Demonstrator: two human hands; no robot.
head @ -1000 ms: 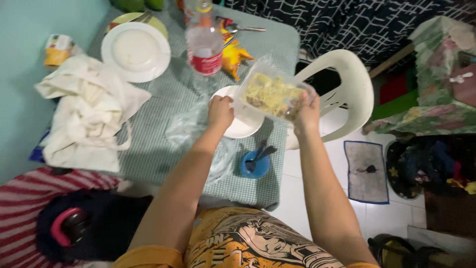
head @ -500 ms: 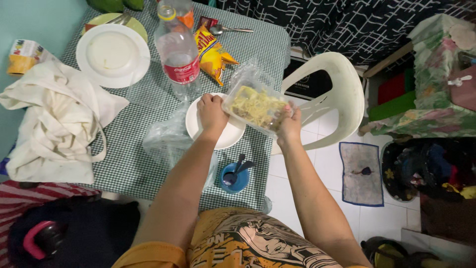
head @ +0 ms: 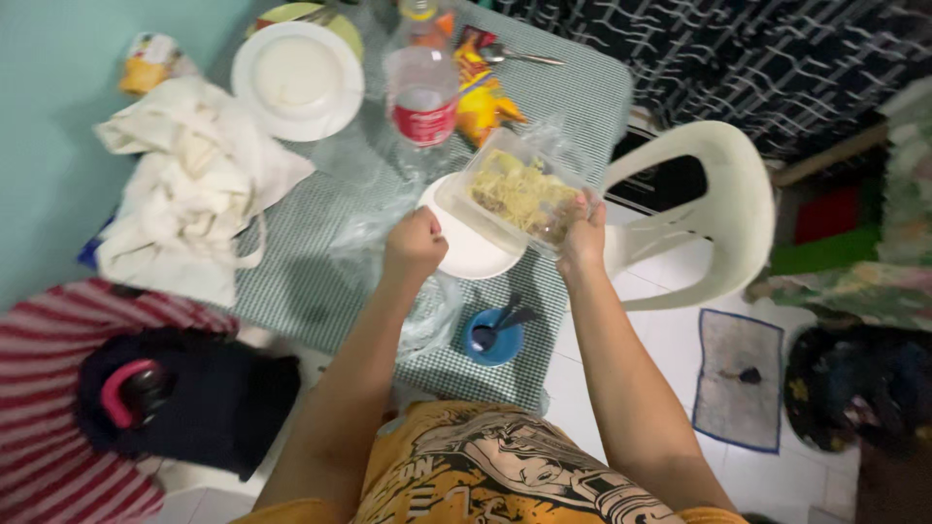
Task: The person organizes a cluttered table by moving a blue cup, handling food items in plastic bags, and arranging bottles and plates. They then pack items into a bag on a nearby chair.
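Noodles in a clear tub, held over a white plate

The right hand (head: 583, 236) grips the near end of the clear tub of noodles (head: 515, 197), tilted just above the white plate (head: 471, 254) on the checked table (head: 311, 281). The left hand (head: 415, 245) is clenched on the plate's left rim — what it pinches is unclear. Near the plate: a blue cup (head: 493, 338), a bottle (head: 421, 89) beyond.

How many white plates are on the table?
2: one white plate at the far left of the table, another white plate under the noodle container by both hands. A greenish rim behind suggests a third.
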